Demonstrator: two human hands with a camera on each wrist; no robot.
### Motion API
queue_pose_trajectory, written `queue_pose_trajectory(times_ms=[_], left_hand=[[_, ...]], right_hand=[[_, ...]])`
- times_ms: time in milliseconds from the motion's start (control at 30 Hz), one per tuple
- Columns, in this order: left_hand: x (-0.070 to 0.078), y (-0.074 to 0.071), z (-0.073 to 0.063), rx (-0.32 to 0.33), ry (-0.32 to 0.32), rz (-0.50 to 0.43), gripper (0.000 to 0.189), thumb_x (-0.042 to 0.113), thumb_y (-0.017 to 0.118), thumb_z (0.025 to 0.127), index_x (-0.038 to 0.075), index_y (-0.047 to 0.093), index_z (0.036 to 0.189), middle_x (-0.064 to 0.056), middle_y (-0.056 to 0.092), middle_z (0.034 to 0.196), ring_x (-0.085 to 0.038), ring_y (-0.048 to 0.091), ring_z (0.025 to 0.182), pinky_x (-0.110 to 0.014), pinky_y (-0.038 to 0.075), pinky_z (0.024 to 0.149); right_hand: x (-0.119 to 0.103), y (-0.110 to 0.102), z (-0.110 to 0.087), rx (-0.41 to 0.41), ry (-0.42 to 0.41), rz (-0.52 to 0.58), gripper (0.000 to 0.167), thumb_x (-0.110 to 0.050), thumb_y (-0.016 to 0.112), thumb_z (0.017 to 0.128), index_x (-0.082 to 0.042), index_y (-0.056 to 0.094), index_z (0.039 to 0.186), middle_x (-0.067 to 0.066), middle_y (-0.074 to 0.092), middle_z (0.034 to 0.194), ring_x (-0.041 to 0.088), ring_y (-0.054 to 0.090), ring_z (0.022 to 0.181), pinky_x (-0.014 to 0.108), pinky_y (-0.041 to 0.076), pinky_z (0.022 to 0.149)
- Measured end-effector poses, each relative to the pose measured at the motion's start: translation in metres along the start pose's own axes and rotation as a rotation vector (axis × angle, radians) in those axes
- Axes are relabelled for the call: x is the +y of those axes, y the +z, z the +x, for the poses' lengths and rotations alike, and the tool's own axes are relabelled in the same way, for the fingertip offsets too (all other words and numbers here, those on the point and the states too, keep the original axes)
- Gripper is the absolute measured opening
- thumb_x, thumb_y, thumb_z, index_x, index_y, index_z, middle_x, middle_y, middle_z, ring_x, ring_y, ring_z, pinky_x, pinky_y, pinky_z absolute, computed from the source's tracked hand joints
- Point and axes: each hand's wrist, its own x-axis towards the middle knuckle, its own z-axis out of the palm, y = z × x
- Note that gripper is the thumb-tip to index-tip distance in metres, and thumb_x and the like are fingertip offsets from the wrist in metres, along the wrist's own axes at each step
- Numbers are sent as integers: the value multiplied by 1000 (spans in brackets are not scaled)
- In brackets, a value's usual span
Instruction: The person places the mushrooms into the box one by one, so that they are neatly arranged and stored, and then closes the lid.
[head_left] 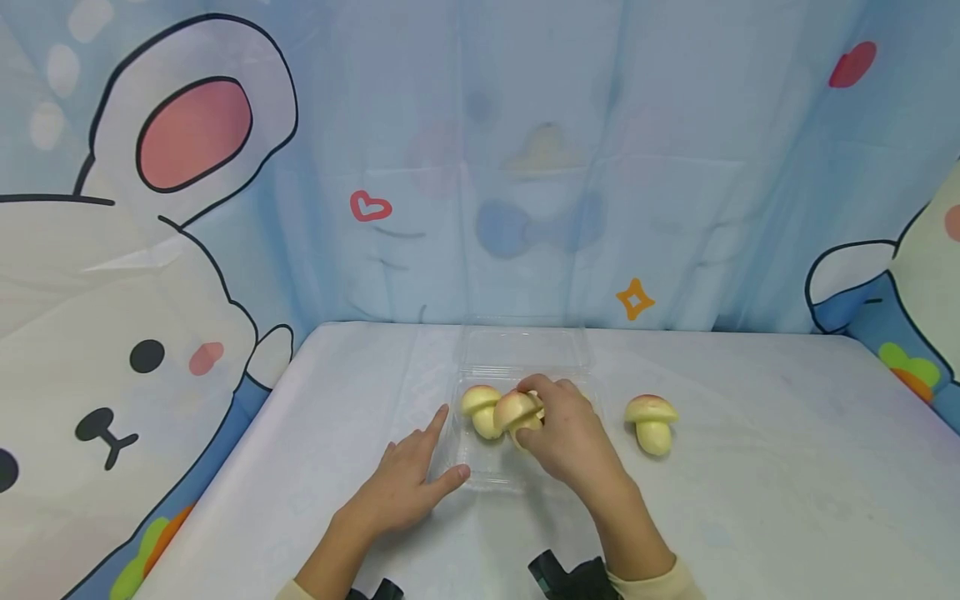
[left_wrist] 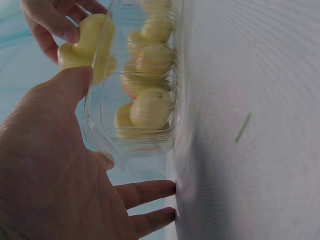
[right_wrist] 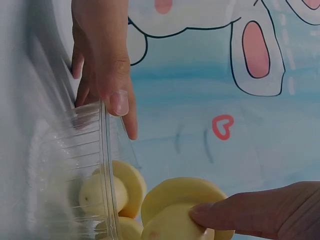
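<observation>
Pinching mushroom (head_left: 513, 408) btwn R hand (head_left: 567, 429) thumb (head_left: 536, 440) & fingers (head_left: 538, 386), over clear box (head_left: 491, 471).

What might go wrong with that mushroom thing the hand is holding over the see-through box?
It might slip: the right hand pinches the held mushroom between thumb and fingers, and its surface looks smooth. If it comes down there, it could bump the mushrooms inside, which sit close by. The clear box could also shift if knocked, since the left hand is at just one side of it.
</observation>
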Motion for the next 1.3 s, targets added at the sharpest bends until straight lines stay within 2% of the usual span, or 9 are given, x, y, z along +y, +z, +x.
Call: queue_pose_trajectory(times_ms=[167, 400, 567, 800, 1133, 1300], left_hand=[[0, 1, 0, 8, 8, 6, 85, 58, 53, 102, 17, 19, 167, -20, 46, 158, -39, 40, 149, -72, 23, 118], [0, 1, 0, 10, 10, -1, 84, 56, 54, 102, 18, 19, 167, -20, 46, 159, -39, 41, 149, -72, 23, 118], [-1, 2, 1, 12, 12, 9, 84, 57, 54, 102, 18, 19, 167, -20, 47, 158, -39, 42, 148, -72, 24, 117], [-1, 3, 0, 13, 15, 19, 85, 60, 52, 101, 17, 19, 167, -18, 47, 158, -37, 45, 147, -71, 25, 117], [0, 1, -1, 16, 9, 13, 85, 59, 53, 101, 17, 20, 167, -18, 46, 159, -38, 43, 147, -71, 24, 118], [0, 1, 0, 19, 7, 13, 84, 57, 54, 101, 17, 20, 167, -18, 47, 158, -38, 44, 147, -71, 24, 117]], right_hand=[[-2, 7, 0, -27, 3, 8, 45, -1, 72, 79, -11, 68, 123, 16, 61, 110, 24, 52, 77, 33, 41, 63], [-4, 17, -1, -46, -15, -21, 47, 0, 76, 78, -11, 67, 122, 15, 62, 110, 24, 54, 79, 36, 44, 65], [-3, 22, -1, -31, -41, -56, 45, 0, 78, 75, -11, 67, 117, 16, 64, 114, 25, 56, 81, 40, 47, 68], [0, 32, 0, -10, -65, -95, 43, 2, 77, 71, -8, 68, 112, 17, 63, 106, 28, 59, 80, 44, 50, 69], [3, 42, 1, 14, -81, -147, 45, 1, 79, 71, -3, 68, 115, 18, 64, 107, 35, 63, 89, 52, 54, 79], [4, 43, 0, 25, -88, -160, 44, 1, 80, 71, -5, 68, 113, 16, 63, 103, 33, 62, 85, 51, 53, 75]])
